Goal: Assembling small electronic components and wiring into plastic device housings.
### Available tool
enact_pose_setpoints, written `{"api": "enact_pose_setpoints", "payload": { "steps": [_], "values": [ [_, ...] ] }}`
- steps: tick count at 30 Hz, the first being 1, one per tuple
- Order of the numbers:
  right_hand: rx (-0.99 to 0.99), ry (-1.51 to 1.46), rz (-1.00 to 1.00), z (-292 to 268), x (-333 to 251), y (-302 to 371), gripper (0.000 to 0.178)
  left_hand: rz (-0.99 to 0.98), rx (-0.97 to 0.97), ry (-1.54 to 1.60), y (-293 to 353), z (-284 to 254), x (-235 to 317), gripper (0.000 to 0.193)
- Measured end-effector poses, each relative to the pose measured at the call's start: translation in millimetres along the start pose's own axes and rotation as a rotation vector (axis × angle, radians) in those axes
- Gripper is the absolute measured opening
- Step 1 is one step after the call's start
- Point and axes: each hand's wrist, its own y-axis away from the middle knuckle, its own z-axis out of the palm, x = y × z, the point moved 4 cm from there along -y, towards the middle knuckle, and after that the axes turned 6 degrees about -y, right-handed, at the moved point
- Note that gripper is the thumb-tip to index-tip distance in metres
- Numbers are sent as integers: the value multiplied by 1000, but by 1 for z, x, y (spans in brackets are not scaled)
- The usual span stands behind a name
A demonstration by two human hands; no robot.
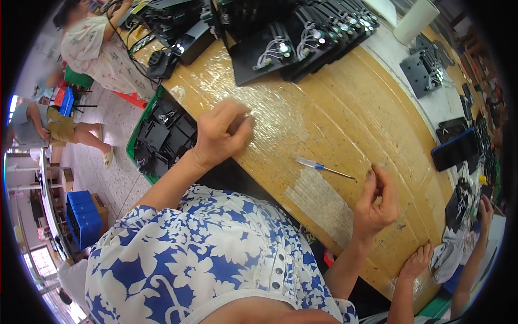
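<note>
My left hand point(224, 132) is raised over the near left edge of the table, its fingers curled in and slightly blurred. Anything inside those fingers is hidden. Farther right, my right hand point(377, 202) hovers at the table with thumb and forefinger bent towards each other; whether something tiny sits between them cannot be made out. Between the two hands lies a screwdriver point(324, 168) with a clear and blue handle, its thin shaft pointing towards my right hand. Neither hand touches it.
Black panels point(264, 56) with white wires are stacked along the table's far side. A green crate point(141, 129) of black parts stands below the left edge. Another person's hand point(416, 262) rests at the lower right, near a dark phone point(456, 149). A white roll point(416, 21) stands far right.
</note>
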Motion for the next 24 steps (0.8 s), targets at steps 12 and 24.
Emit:
{"api": "enact_pose_setpoints", "payload": {
  "steps": [12,24],
  "values": [
    [-45,82,-98,4,-11,3,13,-32,-303,-250,-118,-1,-35,98],
    [24,241,-131,-3,8,-1,21,-79,-433,-194,-133,19,-33,102]
  ]
}}
